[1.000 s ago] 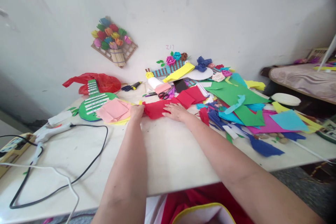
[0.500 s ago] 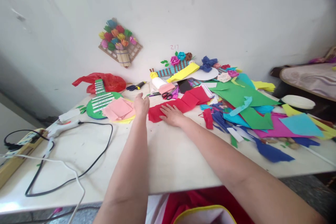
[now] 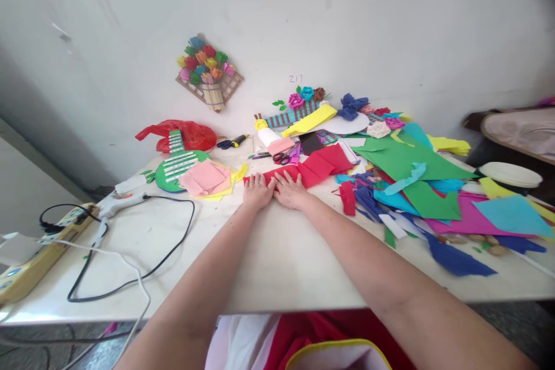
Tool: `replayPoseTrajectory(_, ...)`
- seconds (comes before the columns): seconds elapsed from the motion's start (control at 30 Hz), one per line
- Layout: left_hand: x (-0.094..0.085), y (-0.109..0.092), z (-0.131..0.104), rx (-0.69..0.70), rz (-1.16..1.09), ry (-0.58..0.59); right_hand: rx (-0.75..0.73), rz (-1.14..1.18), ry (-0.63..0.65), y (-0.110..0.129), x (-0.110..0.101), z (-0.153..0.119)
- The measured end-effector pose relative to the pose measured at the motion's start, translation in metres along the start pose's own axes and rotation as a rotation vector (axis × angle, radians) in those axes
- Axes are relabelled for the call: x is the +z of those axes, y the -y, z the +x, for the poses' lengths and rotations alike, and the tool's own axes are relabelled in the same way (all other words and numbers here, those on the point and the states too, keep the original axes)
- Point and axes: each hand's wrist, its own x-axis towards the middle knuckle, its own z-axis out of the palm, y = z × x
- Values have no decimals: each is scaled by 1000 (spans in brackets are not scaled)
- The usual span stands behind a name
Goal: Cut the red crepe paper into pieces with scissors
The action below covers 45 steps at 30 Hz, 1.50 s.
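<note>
A long creased strip of red crepe paper (image 3: 318,166) lies on the white table in front of me. My left hand (image 3: 258,191) rests flat on its left end, fingers stretched forward. Right beside it, my right hand (image 3: 290,189) also lies flat on the strip, the two hands touching or nearly so at the thumbs. Both palms hide part of the paper's near edge. Behind the strip are scissors (image 3: 282,157) with dark handles and a roll of white material (image 3: 267,137). Pink paper squares (image 3: 206,178) lie to the left over yellow paper.
A glue gun (image 3: 124,203) with a black cord lies left, near a power strip (image 3: 52,254). Green sheets (image 3: 433,165) and blue scraps (image 3: 459,255) cover the right side. A green guitar-shaped craft (image 3: 169,170), pliers (image 3: 232,141) and a red plastic bag (image 3: 191,134) sit at the back left.
My left hand has come down from above the strip's left end and now lies flat on it beside my right hand. The right hand stays on the paper. The view has shifted slightly.
</note>
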Motion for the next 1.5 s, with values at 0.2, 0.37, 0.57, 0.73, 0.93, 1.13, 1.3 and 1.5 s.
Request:
replayPoseTrajectory(0.2, 4, -1, -14, 80, 107, -6, 83, -24, 20, 11, -4, -7)
replayPoseTrajectory(0.37, -4, 9, -9, 103, 20, -159, 81, -62, -163, 12, -11, -14)
replayPoseTrajectory(0.57, -31, 62, -4, -280, -148, -597, 16, -102, -358, 5, -9, -9)
replayPoseTrajectory(0.73, -26, 60, -8, -148, 6, -459, 125, -27, -109, -1, 3, 2)
replayPoseTrajectory(0.93, -20, 63, -4, -53, 213, -39, 199, -7, -19, 3, 0, -2)
replayPoseTrajectory(1.13, -22, 76, -1, -118, 238, -20, 226, -29, -7, 7, -3, -4)
replayPoseTrajectory(1.3, -23, 72, -2, -117, 203, -14, 223, -31, -22, 9, -3, -5)
replayPoseTrajectory(1.5, -22, 66, 0, -101, 122, -32, 229, -30, -28, 8, -1, -4)
